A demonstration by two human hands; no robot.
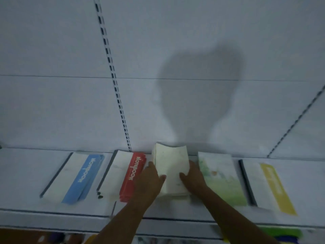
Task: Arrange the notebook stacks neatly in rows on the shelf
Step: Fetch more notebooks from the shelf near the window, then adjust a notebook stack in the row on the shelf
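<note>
Head view: four stacks already in row on shelf [26, 173]. Left hand [149, 180] and right hand [193, 175], grip closed around cream notebook stack [171, 171] at 6 o'clock, between red stack [123, 175] and green stack [221, 178], not yet squared.

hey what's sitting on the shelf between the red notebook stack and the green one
In the head view, a pale cream stack lies between the red stack and green stack, gripped by the left hand and right hand.

a white shelf [26, 173] carries blue [75, 178], red [123, 175], cream [171, 171], green [221, 178] and yellow [269, 187] notebook stacks in a row.
</note>
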